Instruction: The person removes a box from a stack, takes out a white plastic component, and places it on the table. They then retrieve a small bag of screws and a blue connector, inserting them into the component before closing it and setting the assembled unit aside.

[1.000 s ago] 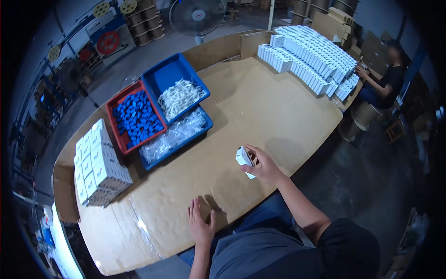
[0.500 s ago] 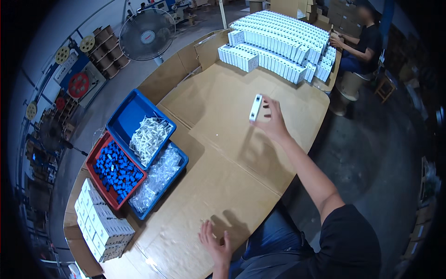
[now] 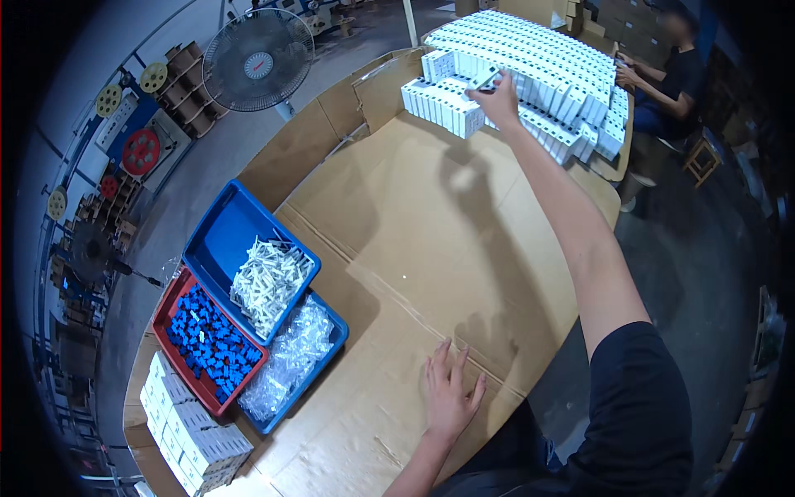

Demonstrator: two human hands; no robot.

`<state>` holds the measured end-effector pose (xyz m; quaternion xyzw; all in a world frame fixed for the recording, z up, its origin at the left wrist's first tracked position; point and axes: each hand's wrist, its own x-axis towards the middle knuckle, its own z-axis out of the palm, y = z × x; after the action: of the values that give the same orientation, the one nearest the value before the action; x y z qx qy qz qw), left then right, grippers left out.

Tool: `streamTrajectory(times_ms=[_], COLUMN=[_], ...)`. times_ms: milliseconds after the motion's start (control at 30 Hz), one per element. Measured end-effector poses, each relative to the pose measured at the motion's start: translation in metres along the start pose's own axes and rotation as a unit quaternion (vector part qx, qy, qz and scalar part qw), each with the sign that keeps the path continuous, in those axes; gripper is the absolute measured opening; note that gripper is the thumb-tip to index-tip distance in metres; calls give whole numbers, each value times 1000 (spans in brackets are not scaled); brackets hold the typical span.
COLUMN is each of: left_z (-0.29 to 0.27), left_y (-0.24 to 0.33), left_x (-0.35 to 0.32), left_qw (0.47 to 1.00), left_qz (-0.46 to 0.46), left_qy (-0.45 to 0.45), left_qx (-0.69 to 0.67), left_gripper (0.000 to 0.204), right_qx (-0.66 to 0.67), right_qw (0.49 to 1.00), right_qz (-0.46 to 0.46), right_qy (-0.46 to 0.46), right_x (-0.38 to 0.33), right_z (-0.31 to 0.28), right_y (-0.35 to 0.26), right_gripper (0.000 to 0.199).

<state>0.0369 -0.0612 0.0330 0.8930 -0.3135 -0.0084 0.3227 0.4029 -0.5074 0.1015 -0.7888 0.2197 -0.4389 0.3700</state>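
Observation:
At the far side of the table, my right hand grips a white rectangular plastic housing between thumb and fingers. It is held against or just over the near rows of a large block of similar white housings; whether it touches them I cannot tell. Nearer to me, my left hand hovers at or just above the cardboard-covered tabletop, fingers spread, with nothing in it.
At left, a blue tray holds white slender parts, a red tray blue pieces, and another blue tray clear plastic pieces. White housings are stacked at front left. A fan and a seated person are beyond.
My right hand has carried the white housing away from me to the rows at the back. My left hand has moved right and forward, fingers still spread.

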Motion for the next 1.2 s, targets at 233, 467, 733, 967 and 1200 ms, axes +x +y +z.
streamTrajectory(times_ms=[233, 467, 733, 967, 1200], left_z=[18, 19, 21, 18, 14], left_y=[-16, -19, -17, -16, -13], left_x=[17, 22, 24, 24, 24], left_qw=[998, 997, 997, 995, 997], left_qz=[-25, -23, -34, -40, -34], left_qy=[-55, -63, -69, -85, -72], left_qx=[-35, -34, -28, -19, -14], left_gripper=[76, 73, 71, 72, 71], right_qx=[-35, -106, -145, -164, -166], right_qw=[996, 991, 987, 984, 978], right_qz=[0, -19, -44, -30, -103], right_qy=[-83, -85, -51, -68, -75], right_x=[94, 128, 136, 112, 107], right_z=[60, 115, 128, 140, 125], right_y=[35, 59, 73, 78, 84], right_gripper=[99, 103, 104, 70, 64])
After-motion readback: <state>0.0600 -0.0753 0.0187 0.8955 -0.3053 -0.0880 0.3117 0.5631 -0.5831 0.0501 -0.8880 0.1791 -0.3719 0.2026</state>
